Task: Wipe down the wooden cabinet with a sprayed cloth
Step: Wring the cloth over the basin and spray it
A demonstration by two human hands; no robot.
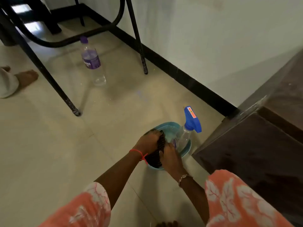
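A dark checked cloth (156, 154) lies bunched over a light blue plastic basket (186, 149) on the floor. My left hand (148, 141) grips the cloth's far end. My right hand (170, 157) grips its near side. A clear spray bottle with a blue trigger head (191, 119) stands in the basket, just right of my hands. The dark wooden cabinet (255, 145) stands to the right of the basket, against the wall.
A clear bottle with a purple label (91, 60) stands on the tiled floor under a black metal table (49, 76). Another person's bare foot (26, 77) shows at the left edge. A black skirting runs along the white wall.
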